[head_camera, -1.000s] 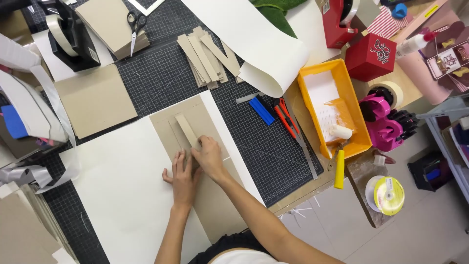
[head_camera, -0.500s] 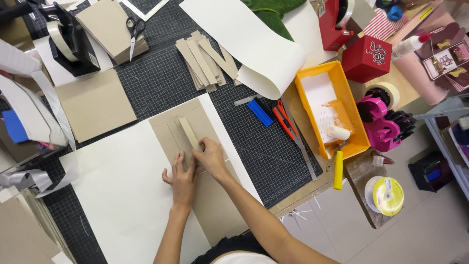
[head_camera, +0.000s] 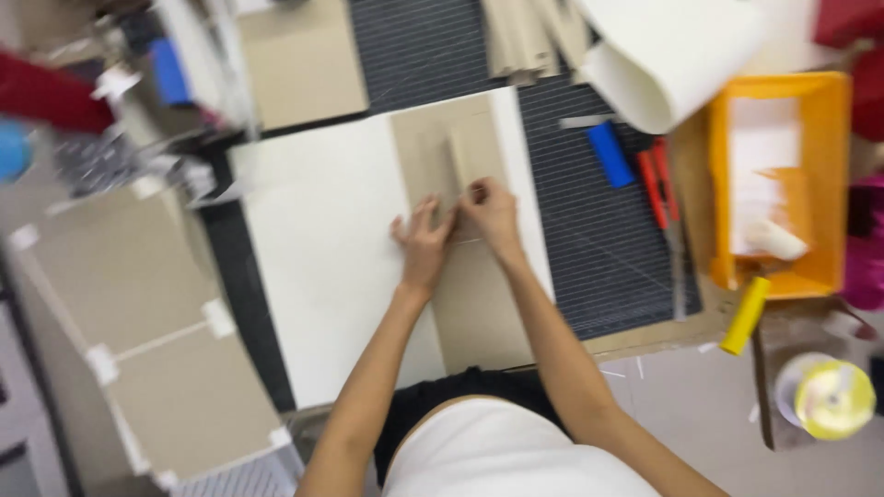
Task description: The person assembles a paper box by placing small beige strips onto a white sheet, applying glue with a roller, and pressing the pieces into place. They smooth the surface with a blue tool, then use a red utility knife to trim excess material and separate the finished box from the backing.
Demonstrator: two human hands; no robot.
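1. The cardboard sheet [head_camera: 470,276] under the hands is plain tan-brown, and so is the narrow cardboard strip [head_camera: 458,156] on it.
2. The big paper sheet [head_camera: 331,267] is off-white, no print.
3. The cutting mat [head_camera: 599,230] is dark grey, nearly black, with a thin pale grid.
4. The tray [head_camera: 833,184] is bright orange-yellow.
5. One cutter [head_camera: 610,154] is blue, and the two [head_camera: 656,184] beside it are red.
6. The tube [head_camera: 744,316] is solid yellow.
7. The tape roll [head_camera: 834,398] is yellow-green.
8. The paper roll [head_camera: 672,55] is cream-white.
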